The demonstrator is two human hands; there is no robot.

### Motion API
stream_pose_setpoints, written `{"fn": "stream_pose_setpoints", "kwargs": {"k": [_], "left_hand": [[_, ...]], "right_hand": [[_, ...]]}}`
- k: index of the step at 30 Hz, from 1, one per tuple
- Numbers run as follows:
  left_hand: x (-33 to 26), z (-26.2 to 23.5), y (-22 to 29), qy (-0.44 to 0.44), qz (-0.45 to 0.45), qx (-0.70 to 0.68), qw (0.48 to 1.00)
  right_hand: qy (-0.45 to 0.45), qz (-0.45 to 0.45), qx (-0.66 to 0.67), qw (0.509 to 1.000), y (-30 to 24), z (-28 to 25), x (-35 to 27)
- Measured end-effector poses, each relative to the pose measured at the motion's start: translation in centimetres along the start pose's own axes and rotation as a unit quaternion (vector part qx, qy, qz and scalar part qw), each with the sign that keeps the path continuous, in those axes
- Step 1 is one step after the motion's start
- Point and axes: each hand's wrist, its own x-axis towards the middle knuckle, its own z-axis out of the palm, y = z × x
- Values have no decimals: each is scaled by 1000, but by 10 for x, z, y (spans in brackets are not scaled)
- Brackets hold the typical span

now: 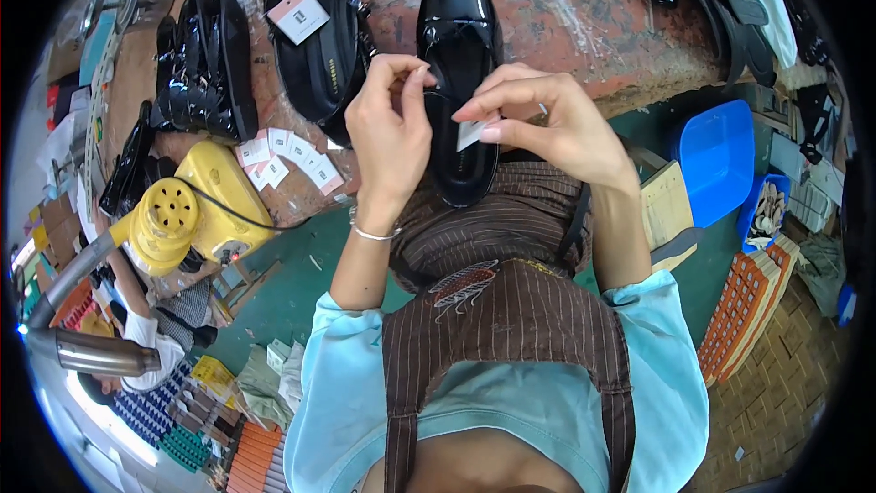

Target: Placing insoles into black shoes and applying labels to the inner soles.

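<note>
A glossy black square-toed shoe lies at the table's front edge, toe away from me, its heel end over my lap. Above its opening my right hand pinches a small white tag between thumb and fingers. My left hand is closed beside it, thumb and forefinger pressed together over the shoe; whatever they hold is too small to make out. To the left lies another black shoe, with a pink-and-white tag resting on it.
Several loose tags lie near the table edge, beside a yellow machine with a hose. More black shoes stand at the left. Black sandals lie at the far right. A blue bin is right of the table.
</note>
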Motion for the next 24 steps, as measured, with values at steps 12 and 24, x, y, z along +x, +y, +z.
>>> {"fn": "stream_pose_setpoints", "kwargs": {"k": [12, 24], "left_hand": [[2, -13, 1, -104, -45, -132, 985], [-2, -10, -3, -89, -83, -158, 980]], "right_hand": [[174, 66, -35, 982, 6, 17, 12], [231, -37, -112, 966, 19, 31, 20]]}}
